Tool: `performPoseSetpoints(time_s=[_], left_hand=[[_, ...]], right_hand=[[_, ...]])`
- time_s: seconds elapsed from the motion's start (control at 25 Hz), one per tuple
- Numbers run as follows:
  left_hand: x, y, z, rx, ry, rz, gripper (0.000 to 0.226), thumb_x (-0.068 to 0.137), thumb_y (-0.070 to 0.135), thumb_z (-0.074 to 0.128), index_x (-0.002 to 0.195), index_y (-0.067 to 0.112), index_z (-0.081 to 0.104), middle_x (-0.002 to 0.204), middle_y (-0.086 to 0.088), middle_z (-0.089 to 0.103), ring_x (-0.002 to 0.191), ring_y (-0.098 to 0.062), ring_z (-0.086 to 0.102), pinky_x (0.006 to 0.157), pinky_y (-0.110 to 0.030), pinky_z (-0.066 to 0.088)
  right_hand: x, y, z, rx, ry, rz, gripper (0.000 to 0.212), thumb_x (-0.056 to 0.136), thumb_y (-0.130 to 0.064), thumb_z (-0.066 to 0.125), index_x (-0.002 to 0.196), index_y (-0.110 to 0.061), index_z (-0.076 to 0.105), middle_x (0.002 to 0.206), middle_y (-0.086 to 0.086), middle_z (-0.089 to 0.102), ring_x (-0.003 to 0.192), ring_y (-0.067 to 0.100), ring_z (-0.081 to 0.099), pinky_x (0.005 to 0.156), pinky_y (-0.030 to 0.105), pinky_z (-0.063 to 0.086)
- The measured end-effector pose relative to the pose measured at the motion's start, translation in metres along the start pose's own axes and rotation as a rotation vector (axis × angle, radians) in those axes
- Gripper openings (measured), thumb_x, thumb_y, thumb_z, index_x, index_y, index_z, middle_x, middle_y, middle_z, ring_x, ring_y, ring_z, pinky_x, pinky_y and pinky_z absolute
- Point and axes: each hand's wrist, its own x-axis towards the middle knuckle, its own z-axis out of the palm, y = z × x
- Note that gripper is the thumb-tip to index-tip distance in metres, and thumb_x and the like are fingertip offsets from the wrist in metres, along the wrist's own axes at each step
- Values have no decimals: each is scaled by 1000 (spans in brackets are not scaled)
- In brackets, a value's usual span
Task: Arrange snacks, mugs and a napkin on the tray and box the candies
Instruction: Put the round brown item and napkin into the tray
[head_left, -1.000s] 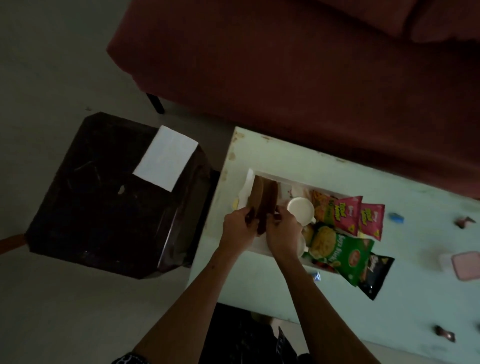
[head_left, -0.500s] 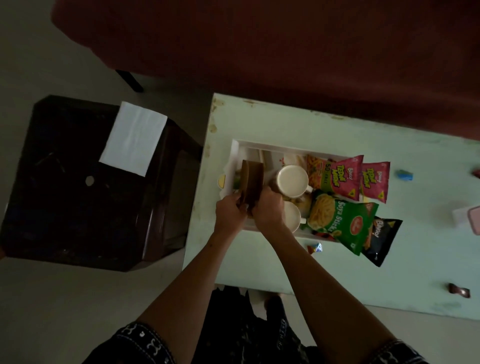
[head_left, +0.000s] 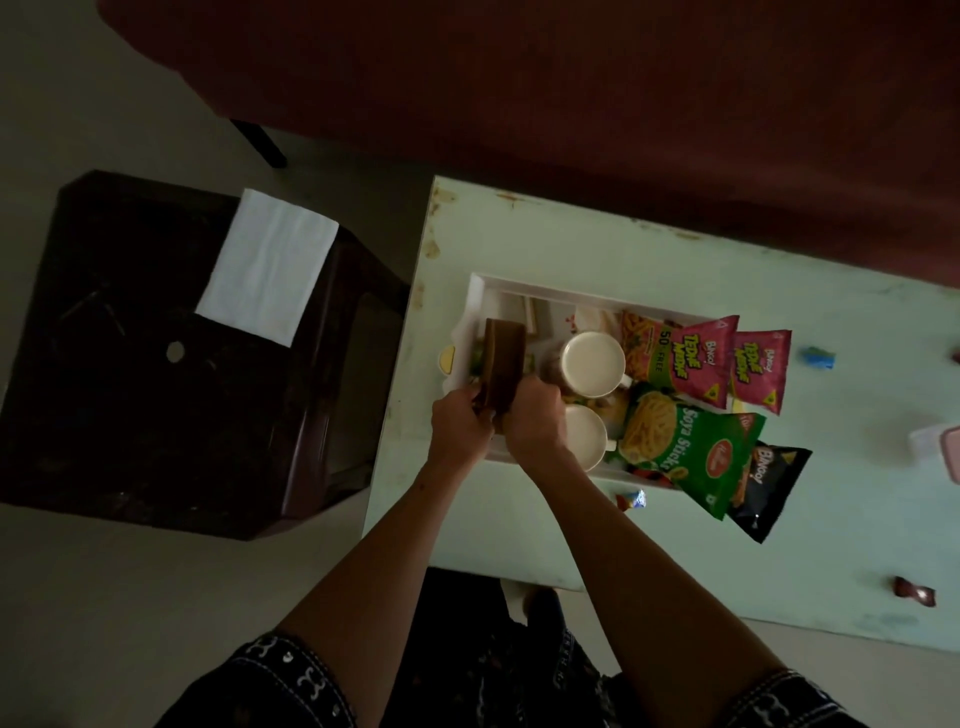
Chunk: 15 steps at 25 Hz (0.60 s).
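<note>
Dim room: a pale green table (head_left: 675, 270) stands between a dark stool (head_left: 130, 389) and a maroon sofa (head_left: 571, 104).

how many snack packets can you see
4, all at the tray's right end: two pink Tedhe Medhe packets, a green Soya Sticks packet nearer the person, and a black Bingo packet under its edge. Others may be hidden.

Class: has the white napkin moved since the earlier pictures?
No. The white napkin lies on the same far corner of the dark stool; only the camera shifted.
</note>
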Motion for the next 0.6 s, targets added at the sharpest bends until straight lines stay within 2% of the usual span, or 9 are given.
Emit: performPoseSetpoints(time_s=[0.2, 0.32, 0.44, 0.52, 0.6], left_hand=[[-2, 5, -15, -57, 66, 12, 13, 83, 8, 63, 94, 3, 66, 94, -16, 72, 87, -25, 68, 82, -29, 53], [-3, 2, -46, -140, 155, -60, 24, 79, -3, 60, 102, 1, 65, 104, -17, 70, 95, -26, 67, 84, -23, 50], [0, -10, -98, -105, 381, -45, 21, 76, -2, 60, 95, 3, 69, 95, -16, 73, 89, -26, 68, 76, -16, 43], [5, -17, -135, -109, 517, -34, 15, 79, 2, 63, 93, 2, 69, 90, -19, 73, 82, -28, 69, 72, -15, 42], [16, -28, -172, -169, 599, -47, 15, 81, 4, 62, 95, 0, 67, 93, -20, 71, 82, -30, 68, 75, -21, 47]], right_hand=[[-3, -5, -9, -108, 41, 24, 25, 85, -3, 60, 109, 0, 60, 108, 18, 68, 100, 31, 66, 79, 35, 54], [-8, -18, -18, -147, 122, 16, 21, 87, -6, 56, 107, -1, 60, 107, 17, 67, 99, 31, 65, 78, 36, 53], [-12, -48, -18, -62, 162, -41, 19, 89, -17, 53, 100, -5, 63, 102, 16, 69, 96, 33, 66, 75, 34, 51], [-13, -73, -12, 58, 143, -93, 26, 87, -24, 56, 106, -8, 64, 102, 14, 71, 98, 31, 66, 82, 32, 50], [-10, -104, -1, 175, 100, -155, 33, 85, -28, 63, 113, -11, 65, 100, 11, 73, 98, 25, 67, 87, 27, 48]])
